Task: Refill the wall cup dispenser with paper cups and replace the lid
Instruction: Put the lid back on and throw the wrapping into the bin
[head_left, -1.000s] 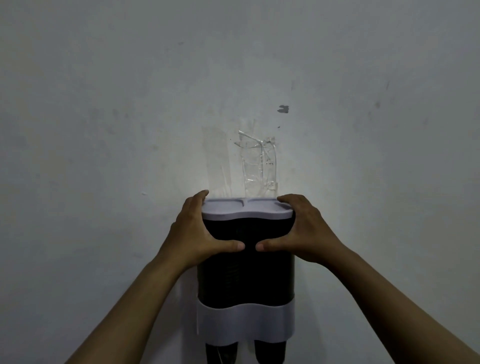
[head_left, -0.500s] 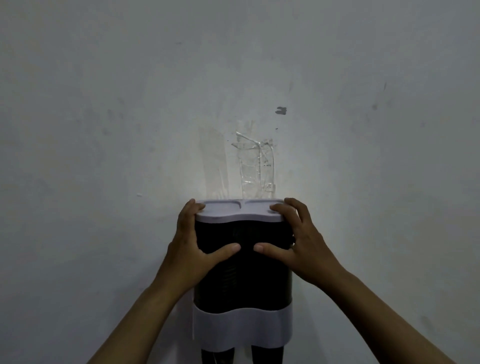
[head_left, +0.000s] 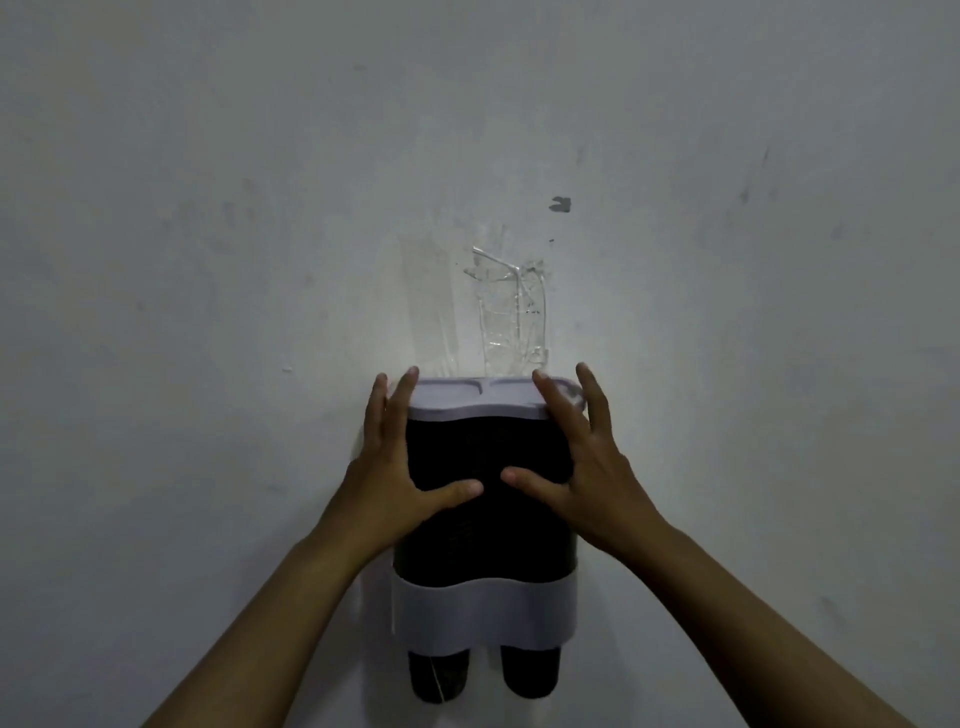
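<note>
A dark double-tube cup dispenser (head_left: 485, 525) hangs on the wall, with a pale band (head_left: 483, 613) near its bottom. Two dark cups (head_left: 530, 675) poke out below the band. A pale grey lid (head_left: 480, 397) sits on top of the dispenser. My left hand (head_left: 395, 467) lies on the dispenser's left side with straight, spread fingers, their tips at the lid's left edge and the thumb on the front. My right hand (head_left: 587, 467) mirrors it on the right side, fingers straight over the lid's right edge, thumb on the front.
Crumpled clear tape (head_left: 511, 312) sticks to the grey wall (head_left: 208, 260) just above the lid. A small dark mark (head_left: 560, 204) sits higher up on the wall. Nothing else hangs near the dispenser.
Both hands' fingers have straightened and spread; a second ago they curled over the lid's ends. The lid stays on the dispenser.
</note>
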